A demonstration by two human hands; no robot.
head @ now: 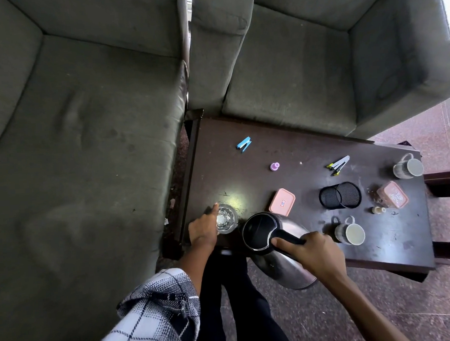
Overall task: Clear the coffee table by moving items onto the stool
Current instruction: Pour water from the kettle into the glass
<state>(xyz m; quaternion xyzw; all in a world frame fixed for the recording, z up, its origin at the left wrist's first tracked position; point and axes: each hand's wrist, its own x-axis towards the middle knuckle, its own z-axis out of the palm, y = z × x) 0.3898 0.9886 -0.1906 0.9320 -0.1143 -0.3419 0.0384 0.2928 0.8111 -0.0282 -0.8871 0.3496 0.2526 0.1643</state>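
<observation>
A steel kettle [279, 259] with a black lid hangs tilted over the near edge of the dark coffee table [244, 156]; my right hand [313, 252] is shut on its black handle. My left hand [203, 228] wraps the left side of a clear glass [225, 219] standing at the table's near left corner. Further along the table lie a pink lid [282, 202], a black mesh holder [340, 195] on its side, two mugs [350, 232] [408, 166], a pink box [392, 195], a small bottle [378, 210], a blue stapler [244, 144], a purple cap [274, 166] and pens [339, 164]. No stool is in view.
Two grey-green sofas [72, 153] [304, 60] stand against the table's left and far sides. Reddish stone floor [385, 313] lies near me and to the right. My legs in dark trousers stand at the table's near edge.
</observation>
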